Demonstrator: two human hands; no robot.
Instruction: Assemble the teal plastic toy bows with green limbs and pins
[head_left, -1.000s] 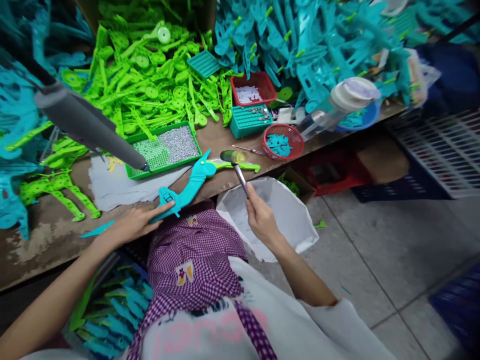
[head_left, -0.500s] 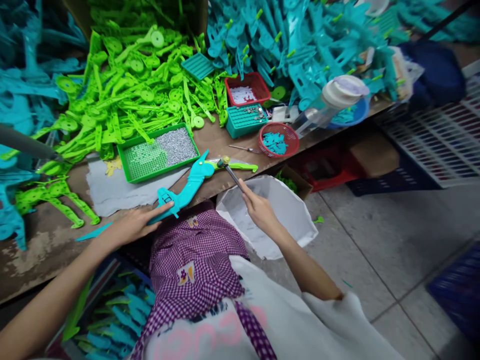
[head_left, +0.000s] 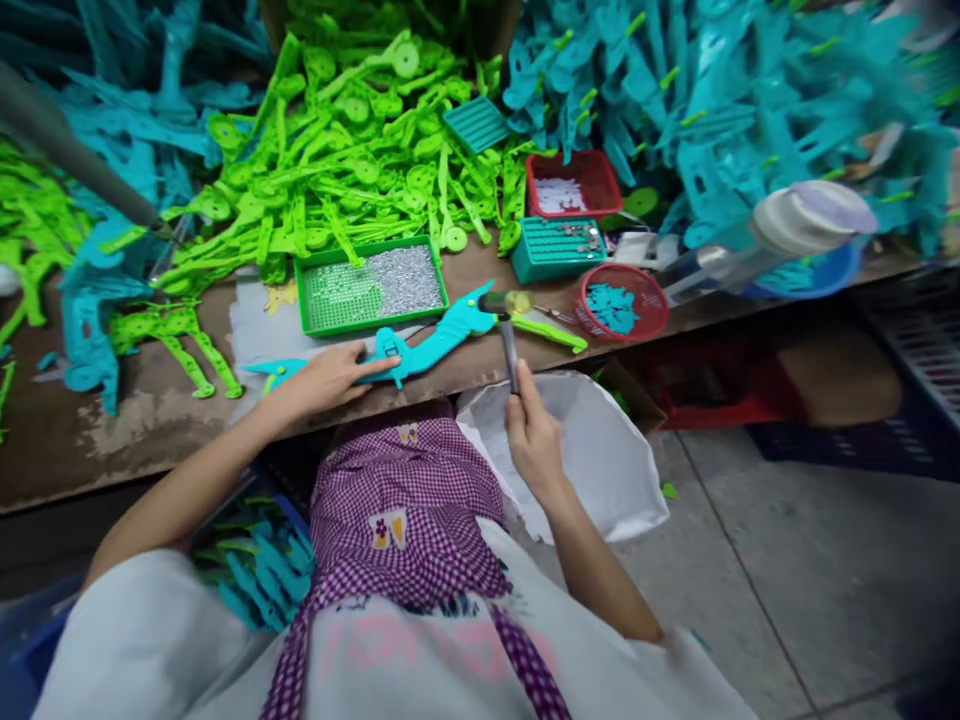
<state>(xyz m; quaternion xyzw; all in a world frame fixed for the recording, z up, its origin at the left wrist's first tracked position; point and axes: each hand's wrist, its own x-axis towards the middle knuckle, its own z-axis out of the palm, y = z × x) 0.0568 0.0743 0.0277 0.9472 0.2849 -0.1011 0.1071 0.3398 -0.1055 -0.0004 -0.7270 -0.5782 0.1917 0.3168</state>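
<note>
Hammer (head_left: 510, 350) gripped in my right hand (head_left: 534, 435), left hand (head_left: 330, 380) on the blue piece (head_left: 444, 338), can't tell its grip; green arm (head_left: 551, 333) looks attached, loads of loose green parts (head_left: 360, 140) probably left

Pink ltrs (head_left: 442, 648) on shirt (head_left: 405, 695), blurred, illeg.

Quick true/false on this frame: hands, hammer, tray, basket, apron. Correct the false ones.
1. The right hand holds the hammer. True.
2. The left hand touches nothing. False: the left hand lies on the blue part.
3. The green tray holds silvery bits. True.
4. The round basket holds white bits. False: the round basket holds blue bits.
5. The apron is checked. True.
</note>
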